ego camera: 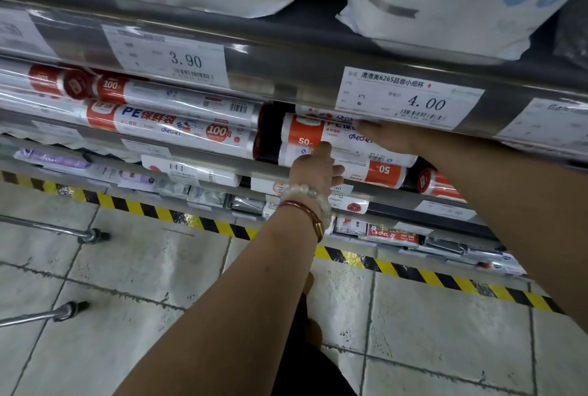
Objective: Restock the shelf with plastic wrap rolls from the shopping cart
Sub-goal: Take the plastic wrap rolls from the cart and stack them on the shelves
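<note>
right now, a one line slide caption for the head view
Both hands, left hand and right hand, settle 50 m plastic wrap rolls onto the shelf.

This is a shop. Long metal shelves (286,68) have price tags (410,98) on the front, with numbers like 4.00 and bar codes. Many same-looking rolls (178,125) lie in rows. The tile floor (127,268) has yellow and black stripe tape (413,271) by the shelves.
</note>
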